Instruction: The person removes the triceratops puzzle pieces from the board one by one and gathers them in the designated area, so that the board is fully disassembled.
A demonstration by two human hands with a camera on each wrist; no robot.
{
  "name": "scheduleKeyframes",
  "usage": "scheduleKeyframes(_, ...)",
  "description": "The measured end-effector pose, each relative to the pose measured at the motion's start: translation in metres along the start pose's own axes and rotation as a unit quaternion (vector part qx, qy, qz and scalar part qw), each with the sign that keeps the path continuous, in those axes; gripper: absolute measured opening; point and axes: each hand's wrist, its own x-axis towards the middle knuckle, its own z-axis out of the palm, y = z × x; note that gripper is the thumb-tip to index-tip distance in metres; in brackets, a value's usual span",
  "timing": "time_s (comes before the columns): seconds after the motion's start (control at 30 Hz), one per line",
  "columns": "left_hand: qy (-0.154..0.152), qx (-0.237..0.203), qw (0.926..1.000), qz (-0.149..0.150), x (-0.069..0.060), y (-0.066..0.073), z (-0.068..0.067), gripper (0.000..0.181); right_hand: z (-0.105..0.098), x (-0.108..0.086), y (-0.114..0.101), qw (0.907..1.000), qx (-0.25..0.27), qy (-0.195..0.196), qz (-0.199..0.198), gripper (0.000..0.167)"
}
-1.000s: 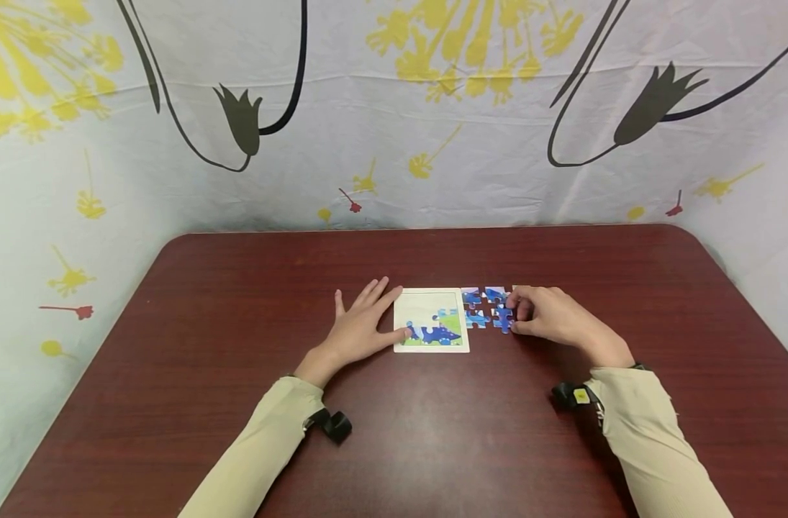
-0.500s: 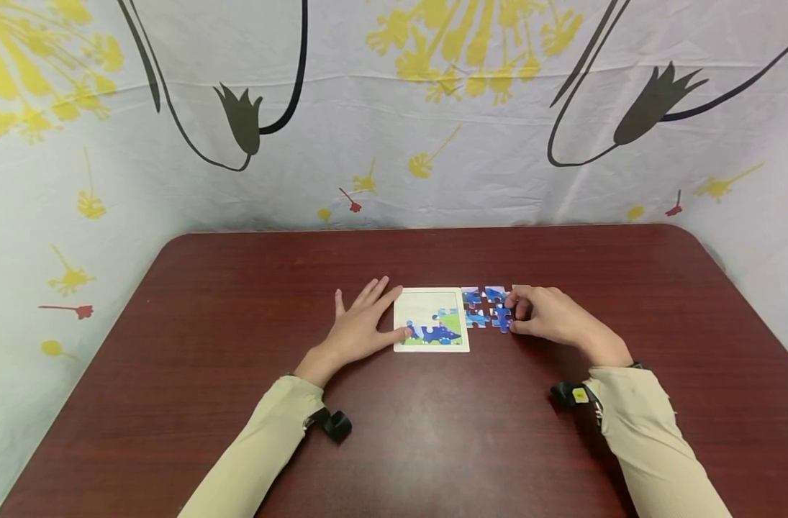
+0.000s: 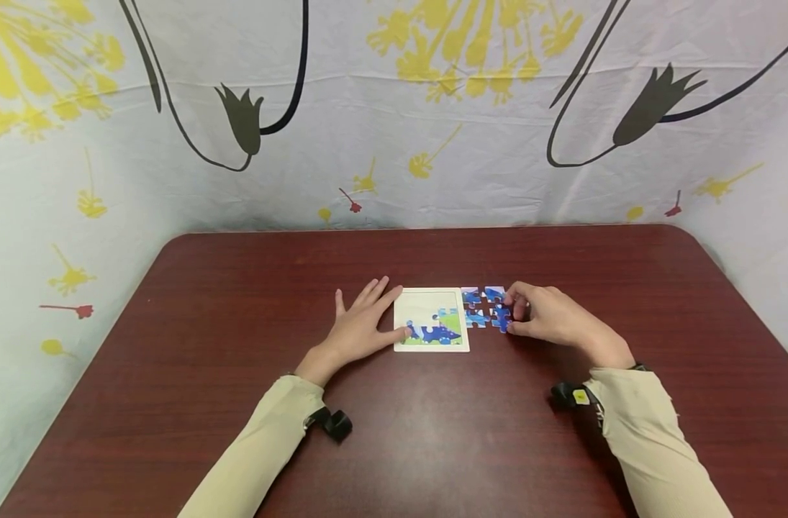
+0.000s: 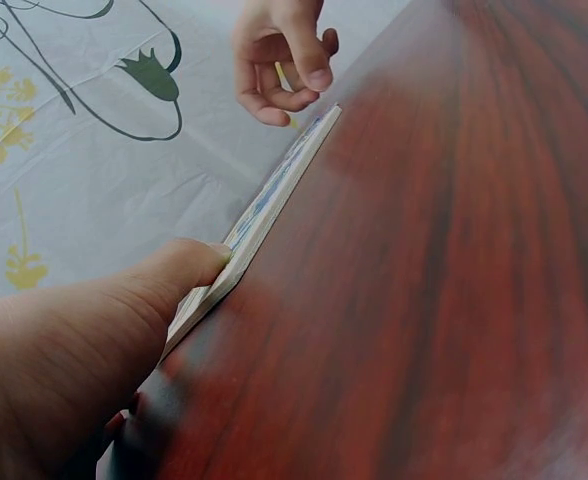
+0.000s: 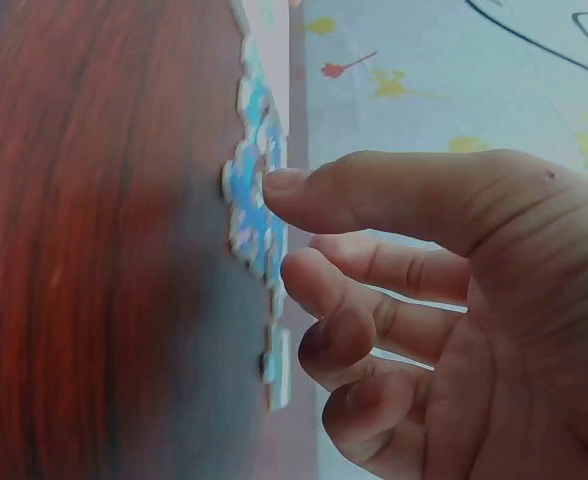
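Note:
A square puzzle tray [image 3: 426, 350] with a pale rim lies flat on the table, with joined dinosaur pieces [image 3: 435, 334] along its lower part and right side. My left hand [image 3: 358, 331] rests at the tray's left edge, fingers spread, its thumb [image 4: 199, 265] on the rim. Several loose blue jigsaw pieces [image 3: 476, 319] lie just right of the tray. My right hand [image 3: 558, 316] is over the rightmost blue jigsaw piece [image 3: 501, 318], fingers loosely bent. In the right wrist view a gap shows between thumb [image 5: 304, 195] and forefinger; I see nothing held.
The dark red-brown wooden table [image 3: 394, 432] extends around the puzzle. Behind it hangs a pale cloth [image 3: 394, 194] printed with flowers. Black cameras are strapped at the left wrist [image 3: 335, 426] and right wrist [image 3: 565, 395].
My right hand has shifted slightly left, its fingertips a little further over the rightmost loose piece. The left hand and the tray stay where they were.

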Motion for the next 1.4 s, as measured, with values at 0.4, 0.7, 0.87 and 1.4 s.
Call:
scheduleKeyframes(0.4, -0.004, -0.004, 0.9999, -0.009, -0.013, -0.006, 0.008, 0.080, 0.029, 0.019, -0.048, 0.9984, 0.000, -0.011, -0.056, 0.023)
scheduleKeyframes(0.7, 0.004, -0.001, 1.0000, -0.004, -0.010, -0.005, 0.006, 0.079, 0.043, 0.032, -0.063, 0.9981, -0.038, -0.034, -0.034, 0.034)
scheduleKeyframes(0.87, 0.005, 0.003, 1.0000, -0.005, -0.006, -0.003, 0.004, 0.080, 0.040, 0.033, -0.061, 0.9987, -0.029, -0.030, -0.031, 0.034)
scheduleKeyframes(1.4, 0.002, 0.001, 1.0000, -0.001, 0.000, 0.001, 0.000, 0.080, 0.037, 0.034, -0.058, 0.9997, -0.019, 0.003, -0.017, 0.030)
